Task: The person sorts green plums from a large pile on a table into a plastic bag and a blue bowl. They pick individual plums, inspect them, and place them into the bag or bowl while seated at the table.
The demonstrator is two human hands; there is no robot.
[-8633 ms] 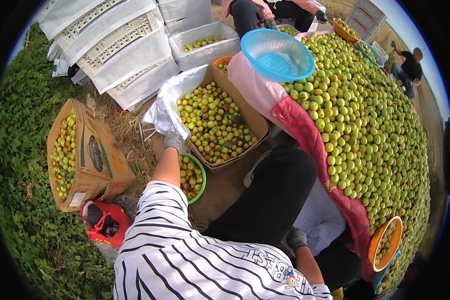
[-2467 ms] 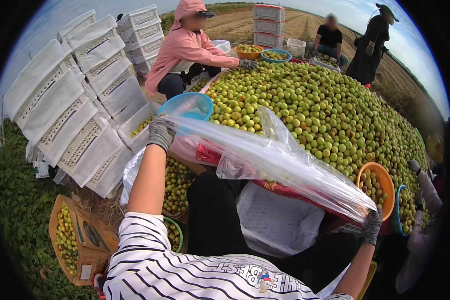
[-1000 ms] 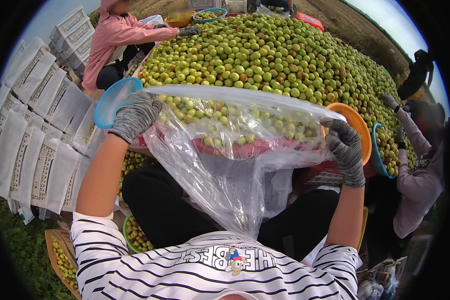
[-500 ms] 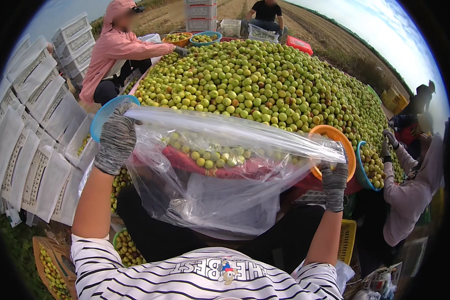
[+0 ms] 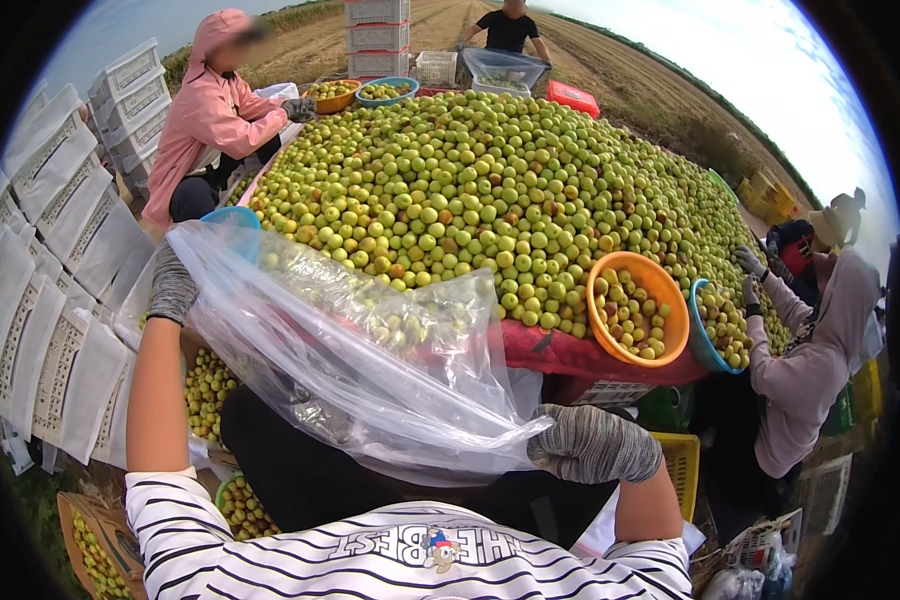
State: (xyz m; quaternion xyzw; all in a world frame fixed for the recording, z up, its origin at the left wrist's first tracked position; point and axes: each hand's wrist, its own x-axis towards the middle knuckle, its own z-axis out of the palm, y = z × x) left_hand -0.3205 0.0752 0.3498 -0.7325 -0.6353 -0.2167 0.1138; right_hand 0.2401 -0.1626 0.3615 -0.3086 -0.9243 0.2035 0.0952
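A large clear plastic bag (image 5: 355, 375) is stretched slantwise across my lap. My left hand (image 5: 173, 288), in a grey knit glove, is closed on its upper left edge beside a blue basin (image 5: 236, 222). My right hand (image 5: 600, 443), gloved the same, grips the bag's other end low, near my right knee. Behind the film rises a big heap of small round green fruit (image 5: 470, 190), some with reddish-brown patches, that look like jujubes. The bag hides part of the heap's near edge and its red cloth border (image 5: 550, 347).
An orange basin (image 5: 683, 325) and a blue basin (image 5: 705, 345), both with fruit, stand right of the bag. White crates (image 5: 75, 325) are stacked at left. Co-workers sit around the heap: one in a pink jacket (image 5: 215, 120), one in a pale hoodie (image 5: 810, 345). A yellow crate (image 5: 678, 470) is beside my right arm.
My right hand has come down and leftward with its end of the bag, uncovering the orange basin. My left hand has shifted slightly left and down. The far person now stretches clear film over a crate.
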